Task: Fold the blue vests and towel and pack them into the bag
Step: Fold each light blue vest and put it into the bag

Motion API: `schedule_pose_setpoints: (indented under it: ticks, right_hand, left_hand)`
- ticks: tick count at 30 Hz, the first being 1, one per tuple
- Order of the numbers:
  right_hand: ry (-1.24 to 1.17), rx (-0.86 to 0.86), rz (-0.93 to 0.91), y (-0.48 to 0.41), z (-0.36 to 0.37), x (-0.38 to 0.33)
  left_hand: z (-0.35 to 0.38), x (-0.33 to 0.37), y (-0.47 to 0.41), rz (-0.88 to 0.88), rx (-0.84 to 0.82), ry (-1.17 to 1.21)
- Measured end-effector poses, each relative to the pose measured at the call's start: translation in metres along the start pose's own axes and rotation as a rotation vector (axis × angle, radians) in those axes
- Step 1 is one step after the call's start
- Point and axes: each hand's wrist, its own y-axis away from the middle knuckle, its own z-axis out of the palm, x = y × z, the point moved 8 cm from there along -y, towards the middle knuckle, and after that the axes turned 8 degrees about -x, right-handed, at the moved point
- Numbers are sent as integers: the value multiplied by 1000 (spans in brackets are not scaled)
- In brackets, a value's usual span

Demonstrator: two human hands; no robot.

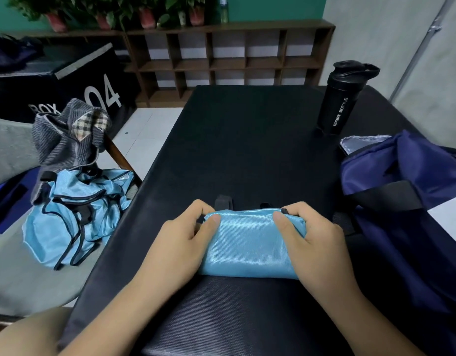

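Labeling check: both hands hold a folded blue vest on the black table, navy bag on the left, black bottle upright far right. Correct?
No: the head view shows the navy bag on the right. The left hand and right hand do hold the folded blue vest on the black table; black bottle upright far right.

A black table [247, 150] fills the middle. A black bottle [341, 104] lettered "SPORT BOTTLE" stands upright on the table's far right corner. Beyond the table's far edge is a brown wooden shelf [229, 60] of open cubbies, with potted plants [147, 14] on top. Left of the table are white floor tiles [144, 140], a black box [67, 80] marked "04", and a grey seat [11, 278].
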Motion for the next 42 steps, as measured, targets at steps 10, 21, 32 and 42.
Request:
schedule_pose_setpoints:
  ticks: [10,21,32,42]
  right_hand:
    - [283,76,-103,1,2,-5]
    - [424,0,-265,1,18,-11]
    - [286,32,-444,21,-21,-87]
    - [325,-659,-204,15,-53,-108]
  left_hand:
    - [-5,6,4,36,150,-322]
    - [3,5,4,26,138,-177]
    - [-7,35,12,154,90,204]
    - [-7,123,40,470,-94,224]
